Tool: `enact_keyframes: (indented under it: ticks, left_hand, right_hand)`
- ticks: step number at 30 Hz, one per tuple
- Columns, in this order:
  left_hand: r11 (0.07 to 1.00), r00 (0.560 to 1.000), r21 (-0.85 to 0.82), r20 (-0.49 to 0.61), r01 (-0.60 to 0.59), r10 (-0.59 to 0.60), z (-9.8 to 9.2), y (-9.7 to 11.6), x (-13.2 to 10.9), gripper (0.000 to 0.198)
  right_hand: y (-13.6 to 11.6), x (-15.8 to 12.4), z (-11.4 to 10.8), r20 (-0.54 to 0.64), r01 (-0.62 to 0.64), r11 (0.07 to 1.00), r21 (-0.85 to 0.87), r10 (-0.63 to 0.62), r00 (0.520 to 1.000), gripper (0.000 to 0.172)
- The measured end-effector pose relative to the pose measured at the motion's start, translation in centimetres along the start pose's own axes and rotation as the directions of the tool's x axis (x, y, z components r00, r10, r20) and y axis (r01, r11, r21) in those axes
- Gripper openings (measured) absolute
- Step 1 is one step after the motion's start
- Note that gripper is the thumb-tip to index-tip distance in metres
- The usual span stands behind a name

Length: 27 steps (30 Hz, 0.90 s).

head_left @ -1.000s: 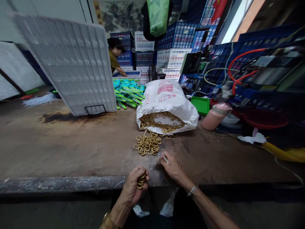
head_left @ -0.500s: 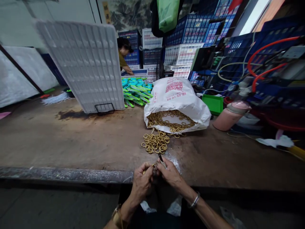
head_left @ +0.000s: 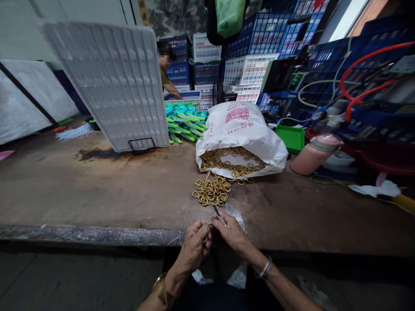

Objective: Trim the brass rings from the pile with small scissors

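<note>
My left hand (head_left: 195, 242) is closed on gold-coloured rings, one of them showing below the fingers. Just to its right, my right hand (head_left: 234, 235) is wrapped round a small knife (head_left: 218, 212) whose narrow dark blade points up and away. The fingertips of both hands nearly meet at the table's front edge. Beyond them lies a heap of gold rings (head_left: 211, 192). Behind the heap, a white sack (head_left: 241, 125) rests on its side, its mouth facing me with many more rings inside.
On the brown table (head_left: 97, 194) a white ribbed panel (head_left: 110, 86) leans upright in a black wire stand (head_left: 142, 146). Green and turquoise plastic pieces (head_left: 184, 123) are piled behind. A pink bottle (head_left: 316, 153) and green tray (head_left: 291, 139) stand right. A co-worker (head_left: 168, 82) is at the back.
My hands have shifted slightly and the fingertips have come a little apart. The knife has turned a little leftward. The whole view has tilted slightly; the ring heap looks the same.
</note>
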<state>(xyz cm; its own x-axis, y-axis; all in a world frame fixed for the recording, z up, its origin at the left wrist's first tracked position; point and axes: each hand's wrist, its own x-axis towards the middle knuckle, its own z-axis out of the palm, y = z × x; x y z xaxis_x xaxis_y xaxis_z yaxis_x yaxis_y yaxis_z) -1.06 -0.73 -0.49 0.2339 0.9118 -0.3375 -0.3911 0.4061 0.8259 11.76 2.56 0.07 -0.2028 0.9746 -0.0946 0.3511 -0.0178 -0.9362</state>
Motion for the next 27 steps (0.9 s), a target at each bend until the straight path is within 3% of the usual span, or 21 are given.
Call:
enact_keyframes:
  ticks: [6,10,15,24,27]
  left_hand:
    - [0.996,1.0,-0.09,0.021,0.017,-0.015,0.2,0.2,-0.2,0.027]
    - [0.993,1.0,-0.116,-0.006,-0.021,0.02,0.2,0.3,0.0,0.027]
    - [0.996,0.997,-0.049,-0.03,-0.078,0.077,0.2,0.4,0.3,0.031]
    - [0.994,0.992,0.02,-0.061,-0.107,0.108,0.2,0.0,0.0,0.033]
    - [0.996,0.995,-0.001,-0.058,-0.087,0.087,0.4,0.2,-0.6,0.033]
  right_hand:
    - [0.2,-0.1,-0.2,0.009,-0.005,0.999,0.051,0.005,1.0,0.02]
    - [0.7,-0.5,-0.2,-0.015,0.09,0.974,-0.207,-0.095,0.995,0.018]
    - [0.8,-1.3,0.0,0.076,0.148,0.869,-0.473,-0.127,0.989,0.014]
    - [2.1,-1.0,0.2,0.166,0.212,0.774,-0.596,-0.14,0.976,0.026]
    - [2.7,-0.6,-0.2,0.136,0.184,0.715,-0.675,-0.124,0.983,0.024]
